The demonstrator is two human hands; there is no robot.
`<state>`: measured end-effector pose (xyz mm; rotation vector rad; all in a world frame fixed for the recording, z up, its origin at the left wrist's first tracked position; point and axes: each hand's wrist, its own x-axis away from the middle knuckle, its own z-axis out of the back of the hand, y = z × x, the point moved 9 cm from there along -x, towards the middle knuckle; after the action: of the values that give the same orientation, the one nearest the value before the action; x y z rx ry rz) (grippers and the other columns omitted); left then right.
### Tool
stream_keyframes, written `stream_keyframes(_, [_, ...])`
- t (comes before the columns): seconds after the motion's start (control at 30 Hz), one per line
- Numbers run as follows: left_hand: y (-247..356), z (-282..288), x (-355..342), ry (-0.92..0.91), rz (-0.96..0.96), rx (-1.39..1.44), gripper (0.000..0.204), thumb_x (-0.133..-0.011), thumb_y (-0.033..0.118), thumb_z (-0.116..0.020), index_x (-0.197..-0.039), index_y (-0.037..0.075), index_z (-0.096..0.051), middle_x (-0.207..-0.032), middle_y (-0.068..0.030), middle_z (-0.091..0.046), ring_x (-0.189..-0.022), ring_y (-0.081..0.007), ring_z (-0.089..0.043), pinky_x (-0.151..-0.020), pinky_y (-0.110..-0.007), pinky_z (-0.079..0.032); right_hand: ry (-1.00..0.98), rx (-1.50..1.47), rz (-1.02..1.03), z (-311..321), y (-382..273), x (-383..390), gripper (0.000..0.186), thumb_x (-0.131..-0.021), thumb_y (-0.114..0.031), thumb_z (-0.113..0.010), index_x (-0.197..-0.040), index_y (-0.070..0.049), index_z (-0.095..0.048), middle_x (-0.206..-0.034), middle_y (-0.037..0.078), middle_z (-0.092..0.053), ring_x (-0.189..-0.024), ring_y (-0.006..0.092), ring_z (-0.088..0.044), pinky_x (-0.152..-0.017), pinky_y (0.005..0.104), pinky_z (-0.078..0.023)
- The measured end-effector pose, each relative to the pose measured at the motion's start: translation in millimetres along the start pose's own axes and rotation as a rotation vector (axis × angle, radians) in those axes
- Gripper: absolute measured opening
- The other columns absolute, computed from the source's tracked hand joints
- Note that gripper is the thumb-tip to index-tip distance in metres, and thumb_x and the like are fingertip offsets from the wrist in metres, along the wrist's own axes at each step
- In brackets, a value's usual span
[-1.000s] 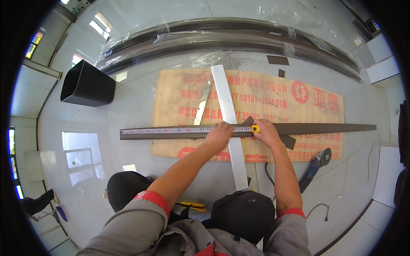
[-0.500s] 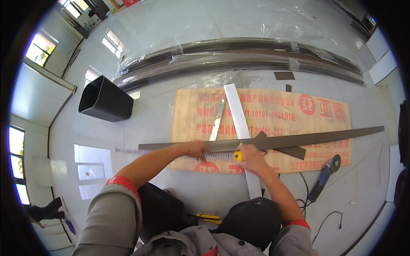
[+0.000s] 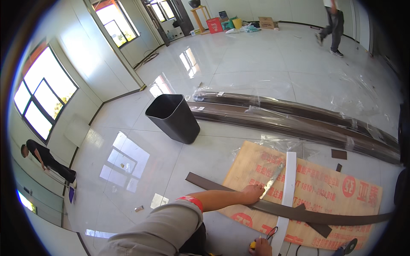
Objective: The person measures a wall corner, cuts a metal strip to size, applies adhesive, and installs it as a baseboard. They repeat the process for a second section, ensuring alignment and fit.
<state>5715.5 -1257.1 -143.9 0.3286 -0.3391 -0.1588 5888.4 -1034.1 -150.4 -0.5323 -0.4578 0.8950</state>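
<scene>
Long dark brown metal strip (image 3: 282,210) lying across printed plywood sheet (image 3: 324,187) on floor; left hand (image 3: 252,193) pressed flat on it, right hand (image 3: 260,246) gripping small yellow object (image 3: 253,244).

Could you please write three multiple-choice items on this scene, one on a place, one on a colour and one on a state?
1. Where does the left hand rest?
A. on the dark strip
B. on the bin
C. on the wrapped bundles

2. What colour is the bin?
A. white
B. black
C. red

3. How does the bin stand?
A. tipped on its side
B. upside down
C. upright, mouth open

Answers:
1 A, the palm lies on the strip where it crosses the board.
2 B, it shows black against the pale floor.
3 C, its open mouth faces up.
</scene>
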Motion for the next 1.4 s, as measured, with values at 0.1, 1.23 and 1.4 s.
stream_keyframes(0.1, [-23, 4, -12, -0.137, 0.156, -0.061, 0.039, -0.089, 0.019, -0.064, -0.124, 0.002, -0.056, -0.125, -0.0229, -0.06, -0.113, -0.039, -0.063, -0.091, -0.046, -0.055, 0.106, -0.021, 0.064, 19, -14, -9, 0.026, -0.09, -0.018, -0.067, -0.107, 0.0, -0.058, -0.09, 0.018, -0.061, -0.09, 0.035, -0.062, -0.078, 0.047, -0.053])
stream_keyframes(1.23, [-55, -23, -22, 0.16, 0.42, 0.647, 0.033, -0.088, 0.03, -0.07, -0.096, -0.001, -0.062, -0.085, -0.0192, -0.067, -0.078, -0.0313, -0.068, -0.069, -0.043, -0.053, 0.2, -0.177, -0.624, 9, 70, 23, 0.039, -0.087, -0.025, -0.075, -0.113, -0.006, -0.052, -0.109, 0.016, -0.063, -0.093, 0.0392, -0.066, -0.076, 0.048, -0.055])
stream_keyframes(1.4, [-106, -6, -34, 0.411, 0.528, 1.049, 0.028, -0.092, 0.027, -0.068, -0.093, 0.0, -0.062, -0.076, -0.0094, -0.062, -0.063, -0.0157, -0.062, -0.057, -0.033, -0.05, 0.086, -0.143, -0.356, 11, 50, 25, 0.034, -0.09, -0.024, -0.071, -0.114, -0.006, -0.052, -0.108, 0.016, -0.063, -0.09, 0.0381, -0.067, -0.073, 0.0475, -0.055])
